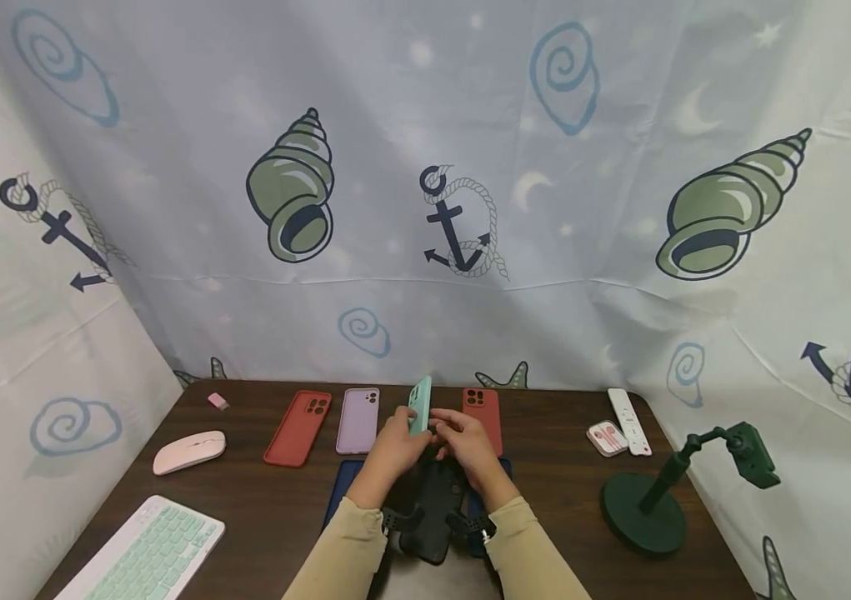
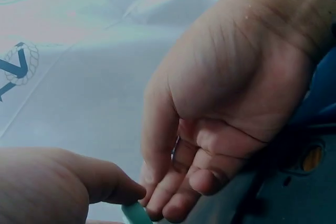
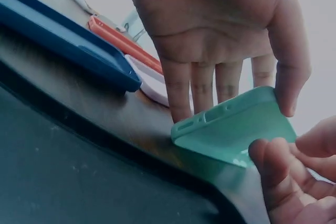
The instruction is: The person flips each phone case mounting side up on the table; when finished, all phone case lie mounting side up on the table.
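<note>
A mint-green phone case (image 1: 420, 404) stands tilted up above the middle of the table. My left hand (image 1: 398, 442) grips it by its long edges; the right wrist view shows the left hand's fingers on one side of the case (image 3: 236, 124) and its thumb on the other. My right hand (image 1: 468, 443) is at the lower right edge of the case, fingers loosely bent, with fingertips (image 3: 260, 153) close to its inner side. Whether they touch it is unclear. Below both hands lies a black phone case (image 1: 434, 521), partly hidden by wrists and straps.
Behind the hands lie a red case (image 1: 299, 429), a lilac case (image 1: 357, 421) and another red case (image 1: 487, 404). Blue cases (image 1: 345, 483) flank the black one. Mouse (image 1: 189, 452) and keyboard (image 1: 151, 554) are left; remote (image 1: 629, 422), small box (image 1: 607, 438) and green stand (image 1: 646, 512) right.
</note>
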Tool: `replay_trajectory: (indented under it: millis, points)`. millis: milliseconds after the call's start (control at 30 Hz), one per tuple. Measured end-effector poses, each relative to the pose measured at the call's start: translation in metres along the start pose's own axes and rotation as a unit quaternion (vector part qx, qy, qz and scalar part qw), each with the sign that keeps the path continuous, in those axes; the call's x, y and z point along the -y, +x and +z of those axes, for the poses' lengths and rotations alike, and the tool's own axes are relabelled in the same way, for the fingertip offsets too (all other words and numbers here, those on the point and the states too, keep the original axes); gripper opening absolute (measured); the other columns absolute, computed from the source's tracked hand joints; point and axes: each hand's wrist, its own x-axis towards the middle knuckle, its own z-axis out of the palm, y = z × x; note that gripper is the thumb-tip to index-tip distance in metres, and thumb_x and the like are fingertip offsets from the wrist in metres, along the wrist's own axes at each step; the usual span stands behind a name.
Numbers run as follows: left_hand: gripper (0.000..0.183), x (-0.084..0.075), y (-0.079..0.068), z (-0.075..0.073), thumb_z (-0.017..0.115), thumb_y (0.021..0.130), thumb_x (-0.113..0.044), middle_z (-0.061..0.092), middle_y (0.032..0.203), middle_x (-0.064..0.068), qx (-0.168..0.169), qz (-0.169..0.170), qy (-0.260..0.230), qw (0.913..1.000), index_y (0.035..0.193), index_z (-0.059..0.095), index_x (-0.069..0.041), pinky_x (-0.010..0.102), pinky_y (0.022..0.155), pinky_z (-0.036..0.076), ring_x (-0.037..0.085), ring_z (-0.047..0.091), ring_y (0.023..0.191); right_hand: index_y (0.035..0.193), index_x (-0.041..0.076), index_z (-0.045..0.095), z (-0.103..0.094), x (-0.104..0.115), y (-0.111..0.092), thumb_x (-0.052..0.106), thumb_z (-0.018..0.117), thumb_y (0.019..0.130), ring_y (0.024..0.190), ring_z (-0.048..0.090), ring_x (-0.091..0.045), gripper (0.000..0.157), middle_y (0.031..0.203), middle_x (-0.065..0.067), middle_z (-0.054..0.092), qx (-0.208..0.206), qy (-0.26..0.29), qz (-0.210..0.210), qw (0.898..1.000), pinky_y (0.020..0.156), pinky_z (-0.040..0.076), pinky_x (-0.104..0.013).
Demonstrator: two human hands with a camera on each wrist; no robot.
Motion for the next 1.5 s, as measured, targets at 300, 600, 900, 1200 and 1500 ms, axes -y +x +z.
replay_trajectory:
  millis: [300, 600, 900, 1200, 1500]
  points:
    - [0.042, -0.004, -0.001, -0.011, 0.061, 0.095, -0.021, 0.072, 0.112, 0.016, -0.015, 0.015, 0.018, 0.9996, 0.131, 0.062, 0.0, 0.042, 0.076, 0.051, 0.027, 0.065, 0.088, 0.14, -0.003, 0.056, 0.003, -0.002, 0.0, 0.012, 0.054, 0.105, 0.107, 0.071, -0.032, 0.039, 0.13, -0.021, 0.067, 0.023, -0.072, 0.024, 0.997, 0.086, 0.06, -0.039]
    - [0.036, -0.001, -0.003, -0.022, 0.064, 0.097, -0.013, 0.073, 0.104, 0.013, -0.036, -0.005, -0.002, 0.9993, 0.131, 0.062, -0.002, 0.033, 0.062, 0.052, 0.02, 0.067, 0.078, 0.142, 0.001, 0.056, 0.005, -0.001, -0.002, 0.016, 0.055, 0.105, 0.115, 0.068, -0.032, 0.04, 0.137, -0.022, 0.063, 0.043, -0.102, 0.029, 0.993, 0.093, 0.058, -0.037]
    - [0.036, 0.006, -0.001, -0.024, 0.065, 0.094, -0.006, 0.071, 0.099, 0.016, -0.063, -0.013, 0.003, 0.9979, 0.129, 0.059, 0.002, 0.033, 0.062, 0.052, 0.02, 0.066, 0.072, 0.141, 0.005, 0.058, 0.008, 0.01, -0.007, 0.022, 0.055, 0.105, 0.12, 0.067, -0.033, 0.04, 0.139, -0.021, 0.062, 0.039, -0.128, 0.037, 0.99, 0.102, 0.051, -0.05]
    - [0.044, 0.012, 0.002, -0.022, 0.074, 0.091, -0.024, 0.065, 0.112, 0.025, -0.079, -0.009, 0.128, 0.9885, 0.123, 0.066, 0.005, 0.054, 0.093, 0.045, 0.042, 0.058, 0.106, 0.141, 0.007, 0.059, 0.007, 0.012, -0.008, 0.024, 0.055, 0.105, 0.12, 0.068, -0.028, 0.04, 0.141, -0.019, 0.061, 0.041, -0.136, 0.052, 0.988, 0.102, 0.052, -0.046]
    - [0.034, 0.021, 0.003, -0.011, 0.076, 0.089, -0.034, 0.066, 0.086, 0.015, -0.066, 0.013, 0.241, 0.9681, 0.086, 0.075, 0.0, 0.051, 0.084, 0.039, 0.033, 0.054, 0.092, 0.143, 0.008, 0.057, 0.004, 0.012, -0.009, 0.029, 0.056, 0.105, 0.123, 0.066, -0.029, 0.044, 0.145, -0.016, 0.057, 0.049, -0.13, 0.054, 0.989, 0.104, 0.051, -0.047]
